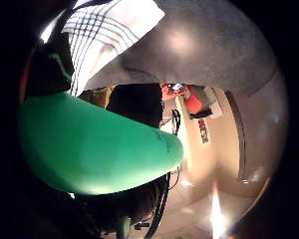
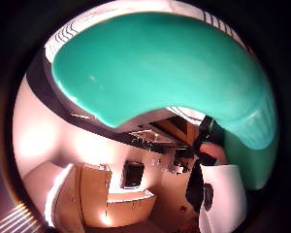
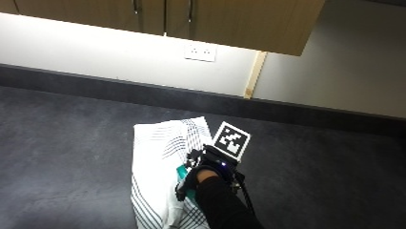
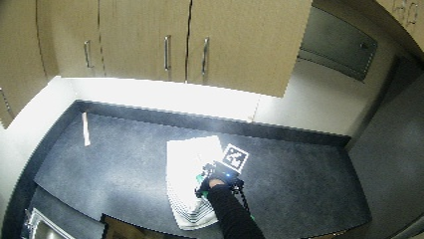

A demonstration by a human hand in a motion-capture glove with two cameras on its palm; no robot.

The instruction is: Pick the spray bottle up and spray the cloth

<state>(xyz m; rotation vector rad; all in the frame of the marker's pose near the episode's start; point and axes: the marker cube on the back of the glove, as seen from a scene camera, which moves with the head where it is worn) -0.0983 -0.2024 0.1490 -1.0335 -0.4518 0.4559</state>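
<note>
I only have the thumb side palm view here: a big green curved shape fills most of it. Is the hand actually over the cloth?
Observer: Yes. In the outside view the gloved right hand is over the white striped cloth lying on the dark countertop.
Operator: Is the green thing the spray bottle?
Observer: Likely. The outside view shows only a bit of green bottle beside the hand, above the cloth.
Operator: Is it gripped?
Observer: I cannot see the fingers well enough; the bottle is just very close to the palm.
</note>
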